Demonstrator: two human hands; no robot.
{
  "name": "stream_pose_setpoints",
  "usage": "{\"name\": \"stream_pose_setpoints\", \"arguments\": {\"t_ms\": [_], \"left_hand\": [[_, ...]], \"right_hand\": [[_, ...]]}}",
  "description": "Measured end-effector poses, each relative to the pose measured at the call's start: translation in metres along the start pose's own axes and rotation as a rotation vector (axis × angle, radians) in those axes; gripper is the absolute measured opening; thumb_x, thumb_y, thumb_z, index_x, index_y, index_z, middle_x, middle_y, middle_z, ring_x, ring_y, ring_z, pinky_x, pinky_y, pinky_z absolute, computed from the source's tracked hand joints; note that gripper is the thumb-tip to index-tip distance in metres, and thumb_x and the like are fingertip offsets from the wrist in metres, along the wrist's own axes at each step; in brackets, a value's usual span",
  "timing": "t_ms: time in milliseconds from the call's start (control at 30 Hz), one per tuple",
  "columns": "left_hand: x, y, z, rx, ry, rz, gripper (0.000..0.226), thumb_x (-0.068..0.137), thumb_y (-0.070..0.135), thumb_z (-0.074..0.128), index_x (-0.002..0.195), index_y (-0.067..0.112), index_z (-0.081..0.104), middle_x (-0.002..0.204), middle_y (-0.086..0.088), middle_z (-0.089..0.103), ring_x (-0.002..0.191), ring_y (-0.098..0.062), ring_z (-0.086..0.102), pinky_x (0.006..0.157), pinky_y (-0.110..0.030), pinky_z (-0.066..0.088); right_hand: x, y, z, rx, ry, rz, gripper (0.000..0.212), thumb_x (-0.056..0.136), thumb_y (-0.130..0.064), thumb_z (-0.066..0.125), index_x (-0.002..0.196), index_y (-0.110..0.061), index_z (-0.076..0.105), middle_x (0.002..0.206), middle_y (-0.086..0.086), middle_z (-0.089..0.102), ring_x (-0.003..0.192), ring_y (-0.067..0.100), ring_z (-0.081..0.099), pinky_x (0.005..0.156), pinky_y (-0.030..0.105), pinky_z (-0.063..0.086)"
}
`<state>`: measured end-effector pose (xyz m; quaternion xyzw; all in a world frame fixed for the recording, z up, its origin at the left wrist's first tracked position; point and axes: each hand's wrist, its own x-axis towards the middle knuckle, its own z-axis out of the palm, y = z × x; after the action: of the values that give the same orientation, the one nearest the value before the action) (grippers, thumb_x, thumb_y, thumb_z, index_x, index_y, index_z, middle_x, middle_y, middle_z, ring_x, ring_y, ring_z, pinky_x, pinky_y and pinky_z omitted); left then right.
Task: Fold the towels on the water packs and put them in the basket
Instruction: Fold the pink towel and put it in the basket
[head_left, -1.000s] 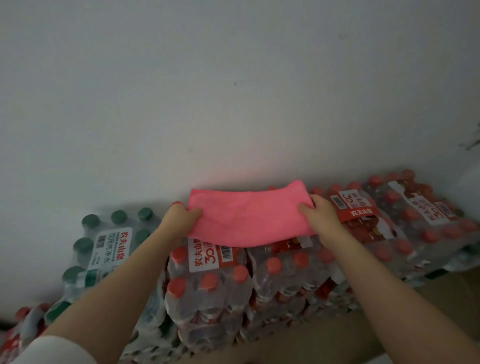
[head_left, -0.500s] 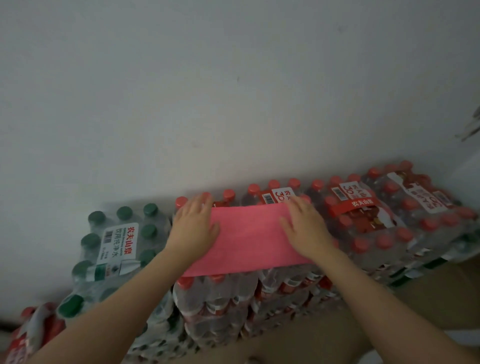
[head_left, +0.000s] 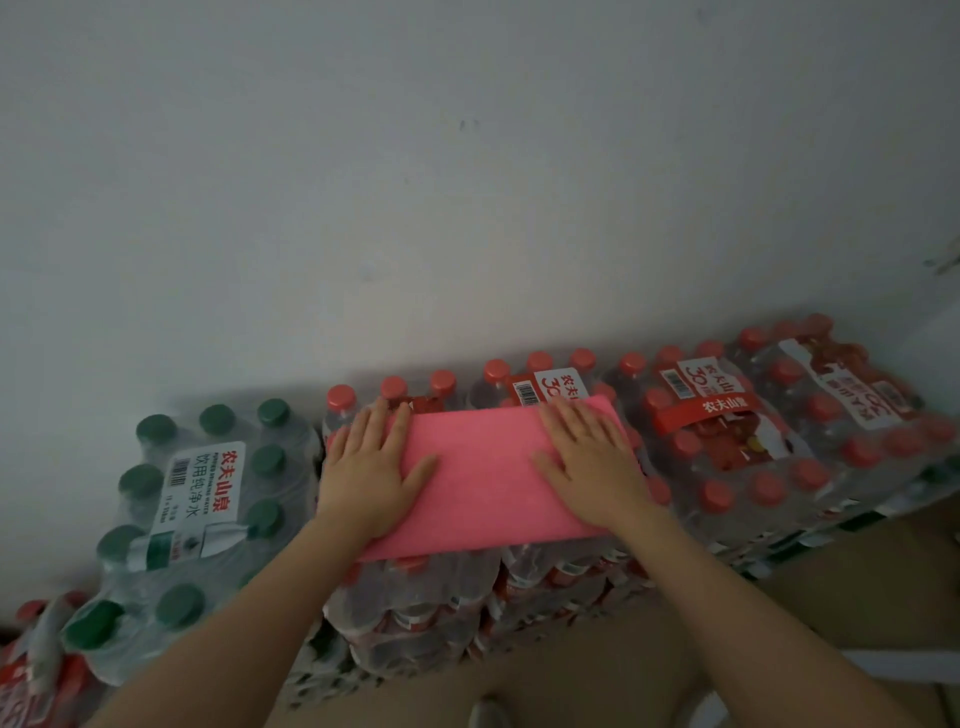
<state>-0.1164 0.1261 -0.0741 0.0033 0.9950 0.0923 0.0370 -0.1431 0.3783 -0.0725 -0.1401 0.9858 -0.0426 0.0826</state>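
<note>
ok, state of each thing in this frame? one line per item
pink towel: folded into a flat band, lying on the red-capped packs
left hand: open, palm flat on the towel's left end
right hand: open, palm flat on the towel's right end
red-capped water packs: shrink-wrapped, caps on, against the wall
green-capped water pack: shrink-wrapped, caps on, left of the towel, nothing on it
basket: not in view
</note>
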Motion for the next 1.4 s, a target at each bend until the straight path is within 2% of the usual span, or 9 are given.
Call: {"name": "stream_pose_setpoints", "arguments": {"t_ms": [167, 367, 633, 867, 933, 1033, 1133, 1233, 1400], "left_hand": [[-0.009, -0.022, -0.002, -0.313, 0.090, -0.235, 0.086, 0.086, 0.066, 0.028, 0.147, 0.008, 0.011, 0.156, -0.014, 0.008, 0.144, -0.030, 0.008, 0.117, -0.045, 0.013], [-0.016, -0.011, -0.013, -0.271, 0.171, -0.389, 0.060, 0.091, 0.051, 0.035, 0.125, 0.003, 0.046, 0.141, -0.019, 0.033, 0.129, -0.038, 0.032, 0.102, -0.056, 0.034], [-0.017, 0.007, -0.012, -0.262, 0.074, -0.547, 0.080, 0.079, 0.066, 0.048, 0.120, -0.002, 0.045, 0.129, -0.021, 0.039, 0.121, -0.039, 0.038, 0.100, -0.051, 0.036], [-0.014, 0.001, -0.013, -0.361, 0.160, -0.487, 0.055, 0.085, 0.048, 0.055, 0.107, -0.002, 0.061, 0.138, -0.019, 0.036, 0.128, -0.038, 0.028, 0.106, -0.048, 0.029], [-0.016, 0.003, -0.016, -0.485, 0.264, -0.441, 0.046, 0.086, 0.039, 0.059, 0.105, -0.004, 0.060, 0.130, -0.019, 0.045, 0.122, -0.035, 0.038, 0.102, -0.042, 0.033], [-0.021, 0.006, -0.028, -0.742, 0.305, -0.406, 0.030, 0.085, 0.033, 0.061, 0.088, 0.003, 0.058, 0.091, -0.014, 0.061, 0.087, -0.032, 0.059, 0.068, -0.034, 0.045], [-0.021, 0.002, -0.037, -1.172, 0.125, -0.468, 0.017, 0.086, 0.033, 0.060, 0.097, 0.021, 0.057, 0.099, -0.006, 0.065, 0.091, -0.024, 0.062, 0.075, -0.036, 0.051], [-0.018, -0.006, -0.038, -1.537, -0.076, -0.615, 0.025, 0.091, 0.022, 0.055, 0.115, 0.016, 0.054, 0.102, -0.009, 0.065, 0.091, -0.025, 0.062, 0.072, -0.037, 0.051], [-0.016, -0.017, -0.036, -1.690, -0.180, -0.663, 0.034, 0.094, 0.013, 0.047, 0.127, 0.010, 0.050, 0.097, -0.010, 0.064, 0.084, -0.023, 0.061, 0.065, -0.036, 0.051]], "right_hand": [[-0.008, 0.036, -0.006, 0.022, 0.023, 0.230, 0.065, 0.094, -0.055, 0.013, 0.149, -0.024, -0.004, 0.159, 0.004, 0.000, 0.146, 0.024, -0.002, 0.118, 0.044, -0.001], [0.004, 0.027, -0.008, 0.446, 0.137, 0.519, 0.062, 0.089, -0.048, 0.047, 0.128, 0.000, 0.040, 0.133, 0.019, 0.046, 0.122, 0.035, 0.044, 0.097, 0.045, 0.041], [0.016, 0.017, -0.011, 0.411, 0.205, 0.501, 0.055, 0.090, -0.042, 0.050, 0.121, 0.003, 0.046, 0.130, 0.020, 0.045, 0.121, 0.036, 0.043, 0.095, 0.048, 0.041], [0.011, 0.018, -0.025, 0.253, 0.296, 0.388, 0.047, 0.088, -0.039, 0.055, 0.113, 0.000, 0.054, 0.123, 0.018, 0.052, 0.117, 0.036, 0.043, 0.093, 0.044, 0.039], [0.013, 0.018, -0.036, 0.365, 0.291, 0.370, 0.041, 0.089, -0.036, 0.055, 0.108, 0.000, 0.051, 0.115, 0.021, 0.057, 0.109, 0.038, 0.052, 0.083, 0.042, 0.044], [0.019, 0.016, -0.054, 0.586, 0.208, 0.374, 0.036, 0.089, -0.029, 0.056, 0.110, 0.000, 0.048, 0.115, 0.022, 0.059, 0.106, 0.038, 0.056, 0.078, 0.037, 0.042], [0.019, 0.000, -0.074, 0.833, 0.195, 0.353, 0.032, 0.085, -0.019, 0.060, 0.112, -0.003, 0.052, 0.112, 0.016, 0.061, 0.103, 0.029, 0.057, 0.078, 0.032, 0.041], [0.017, -0.031, -0.089, 1.047, 0.178, 0.293, 0.025, 0.082, -0.015, 0.064, 0.104, -0.014, 0.052, 0.100, 0.005, 0.060, 0.094, 0.021, 0.057, 0.084, 0.033, 0.044], [0.021, -0.101, -0.092, 1.252, 0.048, 0.176, 0.030, 0.079, -0.009, 0.066, 0.103, -0.012, 0.049, 0.097, 0.006, 0.062, 0.081, 0.020, 0.063, 0.064, 0.034, 0.054]]}}
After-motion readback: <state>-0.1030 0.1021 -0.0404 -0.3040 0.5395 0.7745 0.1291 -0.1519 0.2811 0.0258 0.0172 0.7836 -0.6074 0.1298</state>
